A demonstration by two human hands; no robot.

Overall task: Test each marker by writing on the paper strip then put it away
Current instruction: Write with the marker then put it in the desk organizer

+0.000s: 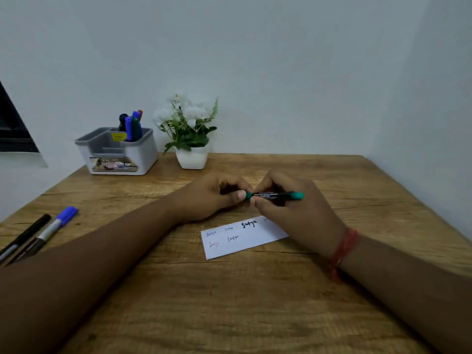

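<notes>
A green marker [275,195] with a black barrel lies level between both hands, just above the table's middle. My right hand [296,213] grips the barrel. My left hand [217,195] pinches its left, cap end with thumb and fingers. Below them lies the white paper strip [237,245], with several small words written on it in blue, red and black; my right hand covers its right end. At the table's left edge lie a blue-capped marker [55,227] and a black pen [25,236]. Several more markers [132,125] stand in the desk organizer [120,154].
The white and grey organizer stands at the back left of the wooden table [229,302]. A white pot of artificial flowers [191,139] stands beside it against the wall. A dark frame [12,126] shows at the far left.
</notes>
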